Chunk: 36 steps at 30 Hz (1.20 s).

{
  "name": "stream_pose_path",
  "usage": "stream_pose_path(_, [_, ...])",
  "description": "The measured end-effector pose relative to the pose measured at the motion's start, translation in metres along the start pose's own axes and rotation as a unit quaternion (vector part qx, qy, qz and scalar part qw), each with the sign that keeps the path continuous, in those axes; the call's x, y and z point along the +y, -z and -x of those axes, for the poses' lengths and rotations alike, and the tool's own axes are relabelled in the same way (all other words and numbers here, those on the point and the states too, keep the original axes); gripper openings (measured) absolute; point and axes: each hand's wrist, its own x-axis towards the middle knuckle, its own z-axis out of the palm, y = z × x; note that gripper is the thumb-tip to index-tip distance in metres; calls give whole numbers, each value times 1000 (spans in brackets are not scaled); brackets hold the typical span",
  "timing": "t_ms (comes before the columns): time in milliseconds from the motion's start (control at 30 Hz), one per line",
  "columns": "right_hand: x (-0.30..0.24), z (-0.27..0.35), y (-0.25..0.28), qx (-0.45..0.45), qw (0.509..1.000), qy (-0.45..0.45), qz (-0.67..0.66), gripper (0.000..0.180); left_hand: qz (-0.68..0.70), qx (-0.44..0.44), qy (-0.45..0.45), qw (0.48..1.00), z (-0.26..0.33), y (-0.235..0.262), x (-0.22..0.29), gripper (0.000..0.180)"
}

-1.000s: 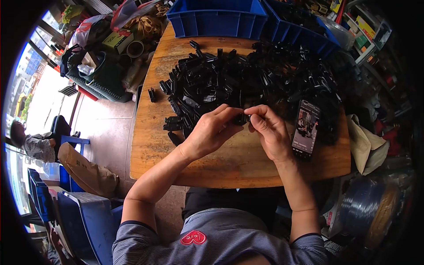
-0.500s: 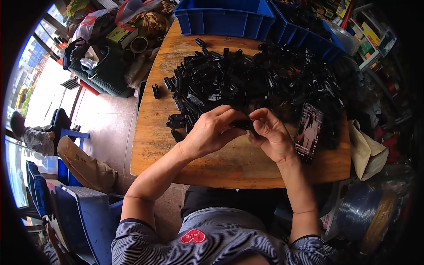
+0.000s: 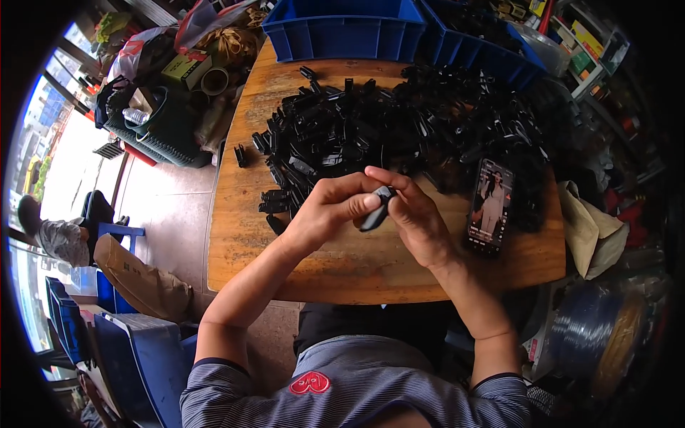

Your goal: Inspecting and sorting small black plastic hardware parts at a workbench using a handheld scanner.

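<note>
Over the near half of the wooden table [image 3: 342, 274], both hands meet around one small black plastic part [image 3: 374, 218]. My left hand [image 3: 325, 210] pinches it between thumb and fingers from the left. From the right, my right hand [image 3: 419, 221] closes on the same part, its thumb against the side and a finger reaching over the top. The part is tilted, and the fingers cover some of it. Just beyond the hands spreads a large pile of similar black plastic parts [image 3: 342, 125]. A single black piece [image 3: 241, 155] lies apart at the table's left side.
A phone [image 3: 490, 207] with a lit screen stands right of my hands. Blue crates [image 3: 342, 39] line the table's far edge, the right one [image 3: 478, 46] holding black parts. A dark green basket [image 3: 168, 125] stands left on the floor. Beige cloth or paper [image 3: 589, 232] hangs at the right edge.
Both hands have turned and drawn closer together, so the black part now shows between them, tilted toward me. The whole view has shifted slightly.
</note>
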Motion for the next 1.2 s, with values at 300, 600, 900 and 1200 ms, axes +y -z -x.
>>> stream_pose_path(300, [-22, -3, 7, 137, 940, 88, 301, 33, 115, -30, 2, 993, 5, 10, 9, 47])
stream_pose_path(600, [-14, 4, 51, 149, 620, 28, 770, 25, -387, 379, -103, 834, 43, 160, 19, 27])
stream_pose_path(900, [-26, 3, 43, 172, 782, 8, 599, 20, -610, 316, 17, 726, 32, 178, -16, 17])
stream_pose_path(1200, [-16, 0, -1, 110, 986, 35, 118, 29, -369, 91, -216, 900, -10, -12, -2, 44])
